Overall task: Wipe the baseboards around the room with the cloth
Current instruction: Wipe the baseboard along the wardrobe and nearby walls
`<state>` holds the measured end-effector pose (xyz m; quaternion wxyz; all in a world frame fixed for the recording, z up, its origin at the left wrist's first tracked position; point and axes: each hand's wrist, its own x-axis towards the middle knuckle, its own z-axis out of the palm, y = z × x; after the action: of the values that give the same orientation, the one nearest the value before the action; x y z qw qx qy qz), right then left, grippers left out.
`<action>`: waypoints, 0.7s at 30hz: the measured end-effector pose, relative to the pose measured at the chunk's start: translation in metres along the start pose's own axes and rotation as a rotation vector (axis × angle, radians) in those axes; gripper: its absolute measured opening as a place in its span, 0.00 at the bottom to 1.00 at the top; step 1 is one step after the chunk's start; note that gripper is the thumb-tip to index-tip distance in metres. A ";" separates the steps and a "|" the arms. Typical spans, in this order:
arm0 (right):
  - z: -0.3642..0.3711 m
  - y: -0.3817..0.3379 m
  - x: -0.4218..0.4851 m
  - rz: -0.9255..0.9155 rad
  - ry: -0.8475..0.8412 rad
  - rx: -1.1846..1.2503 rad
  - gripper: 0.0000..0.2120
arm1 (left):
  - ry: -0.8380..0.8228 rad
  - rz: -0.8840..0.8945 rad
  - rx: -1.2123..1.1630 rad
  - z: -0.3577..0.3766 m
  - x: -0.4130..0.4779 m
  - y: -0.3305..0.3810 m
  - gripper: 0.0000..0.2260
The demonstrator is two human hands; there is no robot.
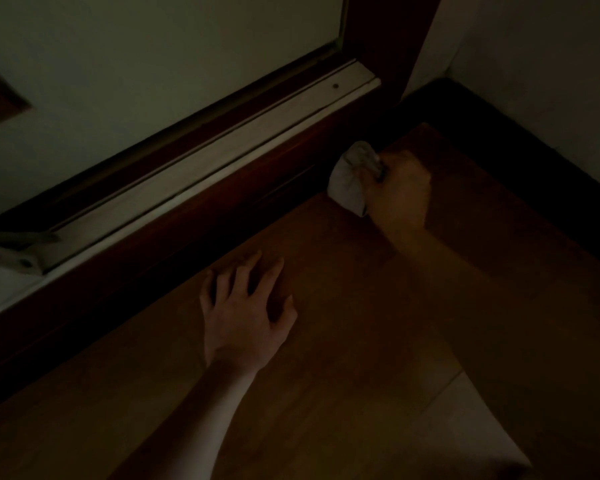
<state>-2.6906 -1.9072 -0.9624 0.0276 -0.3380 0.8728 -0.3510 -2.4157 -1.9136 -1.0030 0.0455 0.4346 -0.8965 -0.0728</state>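
Observation:
The room is dim. My right hand (400, 192) is closed around a bunched pale cloth (352, 176) and presses it against the dark wooden baseboard (194, 233), close to the corner by the door frame. My left hand (248, 313) lies flat on the wooden floor with its fingers spread, holding nothing, a short way in front of the baseboard.
A pale metal sliding-door track (205, 164) runs above the baseboard, with a bracket (11, 254) at its left end. A second dark baseboard (520, 150) runs along the right wall. A lighter floor patch (465, 431) lies near me.

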 end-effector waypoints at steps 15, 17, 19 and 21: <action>-0.006 0.013 0.013 -0.103 -0.017 -0.016 0.12 | -0.014 0.002 -0.003 -0.001 -0.001 -0.001 0.27; -0.009 0.017 0.021 -0.058 -0.025 -0.022 0.13 | -0.016 0.003 -0.002 -0.001 -0.001 -0.001 0.27; -0.012 0.021 0.031 -0.002 -0.002 -0.026 0.15 | -0.020 0.003 0.010 0.000 -0.001 -0.002 0.27; -0.016 0.024 0.038 0.031 0.027 -0.045 0.14 | -0.024 0.006 0.020 0.000 -0.001 -0.003 0.27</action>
<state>-2.7379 -1.9085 -0.9584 0.0137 -0.3201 0.8858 -0.3356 -2.4132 -1.9148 -1.0040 0.0308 0.4315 -0.8989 -0.0690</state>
